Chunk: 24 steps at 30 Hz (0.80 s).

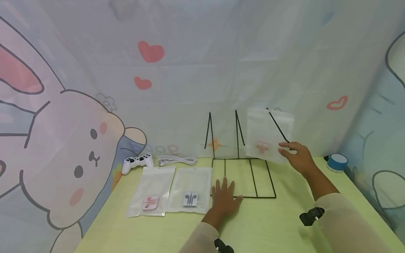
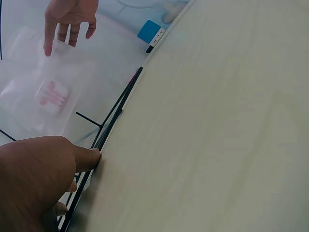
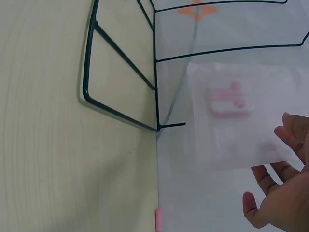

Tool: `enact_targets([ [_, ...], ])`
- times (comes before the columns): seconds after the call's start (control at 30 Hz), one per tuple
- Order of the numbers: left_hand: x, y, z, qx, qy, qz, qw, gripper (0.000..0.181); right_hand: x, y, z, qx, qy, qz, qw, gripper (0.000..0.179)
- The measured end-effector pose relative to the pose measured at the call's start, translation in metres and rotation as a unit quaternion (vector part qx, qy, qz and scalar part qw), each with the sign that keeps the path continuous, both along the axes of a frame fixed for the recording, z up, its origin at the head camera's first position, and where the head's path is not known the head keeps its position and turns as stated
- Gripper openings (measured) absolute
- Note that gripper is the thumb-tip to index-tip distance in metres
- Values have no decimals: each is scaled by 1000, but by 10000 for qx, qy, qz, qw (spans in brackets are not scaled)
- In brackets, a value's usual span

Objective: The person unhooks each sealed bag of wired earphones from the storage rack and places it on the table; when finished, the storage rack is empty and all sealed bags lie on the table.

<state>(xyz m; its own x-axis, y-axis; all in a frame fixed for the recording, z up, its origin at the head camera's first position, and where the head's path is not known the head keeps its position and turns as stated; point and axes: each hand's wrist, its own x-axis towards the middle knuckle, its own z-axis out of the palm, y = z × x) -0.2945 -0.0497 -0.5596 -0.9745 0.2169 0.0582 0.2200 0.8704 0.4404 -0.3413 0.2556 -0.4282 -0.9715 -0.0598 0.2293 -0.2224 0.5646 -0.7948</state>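
Observation:
A black wire display rack point(image 1: 265, 175) stands on the table with three upright hooks. On its rightmost hook hangs a clear plastic bag point(image 1: 275, 123) holding a pink-and-white boxed pair of earphones point(image 3: 231, 100). My right hand point(image 1: 297, 158) is at the bag's right edge, close by the hook's low tip, fingers extended and touching the plastic. My left hand point(image 1: 225, 200) lies spread over the front bar of the rack's base, with the thumb point(image 2: 88, 158) on the bar. To its left lie two similar bags, one with pink earphones point(image 1: 150, 202), one with dark grey earphones point(image 1: 190, 199).
A white game controller point(image 1: 138, 162) and a coiled white cable point(image 1: 177, 160) lie at the back left of the table. Toward the back right corner stands a blue-and-white round object point(image 1: 337, 163). A printed cloth backdrop point(image 1: 190, 88) rises behind the table.

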Motion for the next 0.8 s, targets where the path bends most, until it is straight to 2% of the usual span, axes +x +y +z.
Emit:
enact_targets([
  [0.33,2,0,1,5,-16,16,10000,69,-16,1,0,-890,-435,43,9951,59],
  [0.5,2,1,-1,-30,-18,24,10000,69,-22,6,1,-1127,-639,234,9913,61],
  [0.8,-1,1,0,-144,38,33,9999,69,-32,1,4,-1445,-733,288,9864,63],
])
